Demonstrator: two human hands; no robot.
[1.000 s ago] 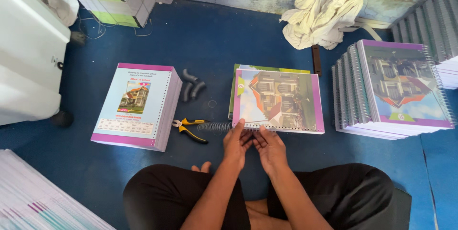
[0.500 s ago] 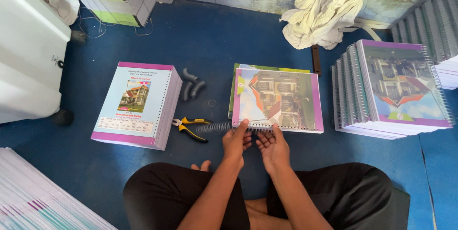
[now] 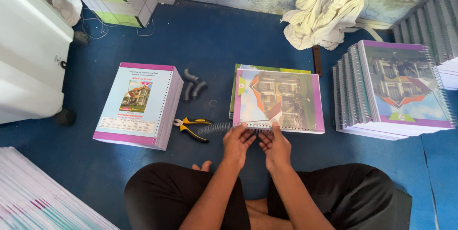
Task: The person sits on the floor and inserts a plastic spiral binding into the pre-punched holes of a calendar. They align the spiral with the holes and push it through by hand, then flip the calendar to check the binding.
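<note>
**Both hands at the punched edge of a notebook, spiral half threaded**

The person sits cross-legged on a blue floor (image 3: 267,34). Straight ahead lies a notebook (image 3: 279,99) with a house picture on its purple-edged cover, flat, its punched edge nearest the knees. A metal spiral wire (image 3: 215,127) runs along that edge, long axis left to right; its free end sticks out past the notebook's left corner and points left, toward yellow-handled pliers (image 3: 192,128) just beside it.

The left hand (image 3: 237,140) and right hand (image 3: 274,145) sit close together at the middle of the near edge, fingertips pinching the spiral where it enters the holes. The grip itself is partly hidden by the fingers.

To the left lies a thick stack of unbound pages (image 3: 139,103) with a row of holes on its right side. Far right stands a pile of bound notebooks (image 3: 393,92). A crumpled pale cloth (image 3: 329,8) lies far off by the wall, and short grey tube pieces (image 3: 193,86) lie between stack and notebook.
</note>
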